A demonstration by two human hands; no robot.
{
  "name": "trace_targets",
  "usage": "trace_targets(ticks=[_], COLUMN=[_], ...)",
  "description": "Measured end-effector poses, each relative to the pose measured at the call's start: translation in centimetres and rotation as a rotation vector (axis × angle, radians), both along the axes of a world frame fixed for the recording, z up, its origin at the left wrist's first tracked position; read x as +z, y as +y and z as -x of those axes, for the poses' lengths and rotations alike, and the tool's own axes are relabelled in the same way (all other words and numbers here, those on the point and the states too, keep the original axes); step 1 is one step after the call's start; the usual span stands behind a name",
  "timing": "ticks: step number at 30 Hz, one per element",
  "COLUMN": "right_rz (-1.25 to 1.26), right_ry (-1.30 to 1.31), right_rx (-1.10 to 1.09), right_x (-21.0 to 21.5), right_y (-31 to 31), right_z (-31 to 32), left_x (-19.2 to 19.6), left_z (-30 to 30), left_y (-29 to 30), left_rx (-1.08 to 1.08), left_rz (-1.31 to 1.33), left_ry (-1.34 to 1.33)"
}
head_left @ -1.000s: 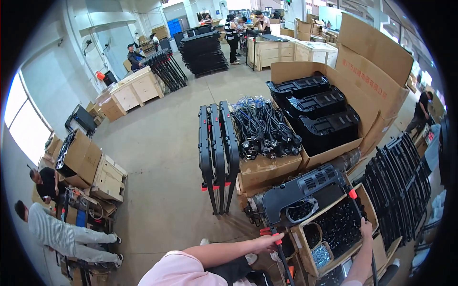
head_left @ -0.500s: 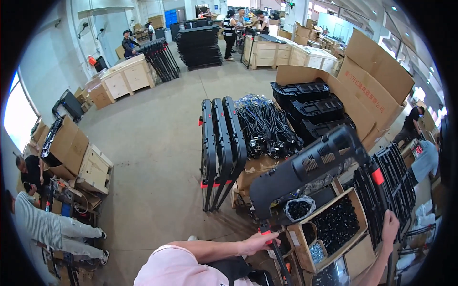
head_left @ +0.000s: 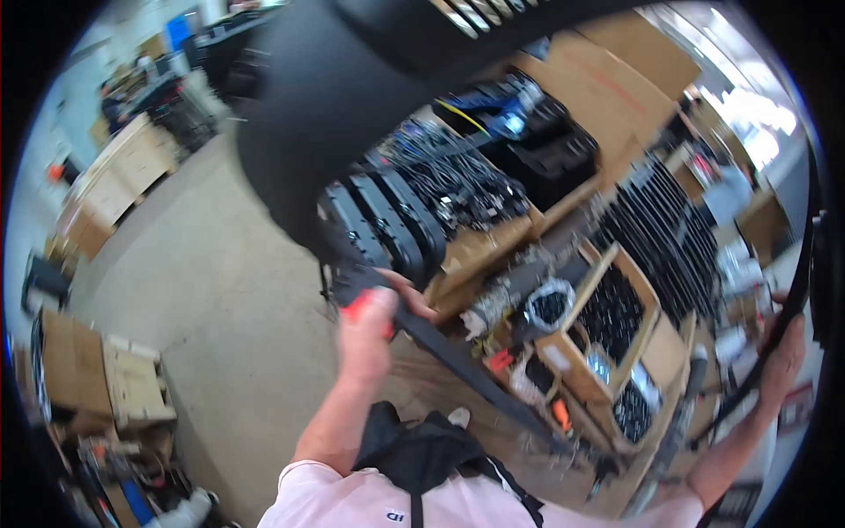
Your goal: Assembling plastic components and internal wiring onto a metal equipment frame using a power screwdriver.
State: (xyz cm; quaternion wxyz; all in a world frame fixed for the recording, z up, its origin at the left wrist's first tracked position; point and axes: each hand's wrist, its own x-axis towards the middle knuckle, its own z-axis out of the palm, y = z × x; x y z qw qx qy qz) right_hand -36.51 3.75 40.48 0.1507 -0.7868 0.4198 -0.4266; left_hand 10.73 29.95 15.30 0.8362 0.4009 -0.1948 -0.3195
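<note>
I hold up a large black frame (head_left: 343,114), with a wide vented console and two long legs, very close in front of me. My left hand (head_left: 365,330) is closed around its left leg, at a red part below the console. That leg (head_left: 475,378) slants down to the right over the floor and the parts bench. On the far right my right hand (head_left: 782,361) grips the other leg (head_left: 799,273), its fingers partly hidden and blurred. The console's upper part runs out of the picture.
Similar black frames (head_left: 378,220) stand beside heaped cables (head_left: 466,185). Behind are a cardboard box (head_left: 616,88) and black mouldings (head_left: 563,158). A wooden box (head_left: 563,361) holds small black parts; an orange-handled tool (head_left: 562,414) lies near it. Black racks (head_left: 664,238) stand right; wooden crates (head_left: 123,176) left.
The frame has come up and much nearer, now covering the top middle. My left hand has risen leftward in the picture, my right hand has moved up and outward. The whole view has tilted.
</note>
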Motion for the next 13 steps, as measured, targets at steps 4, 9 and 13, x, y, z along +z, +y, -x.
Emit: trace_targets(ticks=[4, 9, 13], right_rz=[0.003, -0.134, -0.449], right_ry=[-0.098, -0.054, 0.114], right_rx=[0.058, 0.086, 0.062], right_x=[-3.2, -8.6, -12.6], right_y=[8.7, 17.9, 22.7], right_z=[-7.4, -18.5, -23.8], left_x=[0.9, 1.6, -1.6], left_z=[-10.1, -21.6, -28.7], left_y=[5.0, 8.6, 10.3], left_rx=[0.124, 0.118, 0.141], left_rz=[0.099, 0.039, -0.063], left_ry=[-0.098, -0.276, -0.28])
